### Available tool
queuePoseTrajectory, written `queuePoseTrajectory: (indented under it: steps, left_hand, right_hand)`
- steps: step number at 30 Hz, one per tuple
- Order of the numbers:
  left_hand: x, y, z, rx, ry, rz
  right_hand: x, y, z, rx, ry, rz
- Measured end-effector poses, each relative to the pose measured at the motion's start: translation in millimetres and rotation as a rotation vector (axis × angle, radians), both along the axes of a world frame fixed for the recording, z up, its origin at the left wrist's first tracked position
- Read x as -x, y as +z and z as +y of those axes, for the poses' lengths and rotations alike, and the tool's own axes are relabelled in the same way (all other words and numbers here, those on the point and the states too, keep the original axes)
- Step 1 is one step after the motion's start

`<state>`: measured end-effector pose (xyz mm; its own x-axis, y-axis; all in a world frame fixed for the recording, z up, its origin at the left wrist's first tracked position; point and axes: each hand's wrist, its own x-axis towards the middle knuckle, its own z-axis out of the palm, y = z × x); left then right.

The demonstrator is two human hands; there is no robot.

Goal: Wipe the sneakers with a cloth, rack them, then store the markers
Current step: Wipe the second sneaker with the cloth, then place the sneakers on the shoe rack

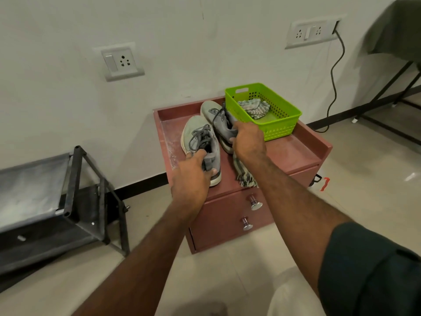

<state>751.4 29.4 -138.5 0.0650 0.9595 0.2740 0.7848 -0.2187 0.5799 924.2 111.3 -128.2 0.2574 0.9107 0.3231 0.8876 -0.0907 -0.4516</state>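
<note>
Head view, grey laced sneakers point(206, 137), pale scuffed toes

Lime-green perforated plastic basket point(281, 120) at back-right corner of reddish-brown drawer cabinet point(293, 153), w/ crumpled striped rag point(255, 107) inside; black cable point(333, 71) hangs from wall socket.

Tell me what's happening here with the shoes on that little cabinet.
A person is gripping one grey sneaker in each hand: the left hand holds the nearer sneaker at its heel, and the right hand holds the farther sneaker. Both shoes are on top of the reddish drawer cabinet. A striped cloth lies on the cabinet under the right forearm, and another crumpled cloth sits in the green basket. The dark metal rack stands to the left, with no shoes visible on it.
</note>
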Motion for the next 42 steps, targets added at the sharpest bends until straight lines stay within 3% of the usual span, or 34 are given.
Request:
queuePoseTrajectory:
  steps: [9, 14, 25, 36, 42]
  left_hand:
    - [0, 0, -1, -0.035, 0.000, -0.060]
    - [6, 5, 4, -0.108, 0.077, -0.165]
    - [21, 24, 9, -0.264, 0.062, -0.442]
    - [103, 58, -9, -0.360, 0.167, -0.398]
    - [179, 74, -38, -0.329, 0.247, -0.311]
  right_hand:
    - [3, -28, -14, -0.251, 0.084, 0.160]
    - [-1, -9, -7, -0.263, 0.097, 0.237]
    - [12, 30, -1, -0.553, 0.099, 0.364]
    - [68, 54, -50, -0.534, 0.267, 0.245]
    - [149, 67, -72, -0.431, 0.366, 0.254]
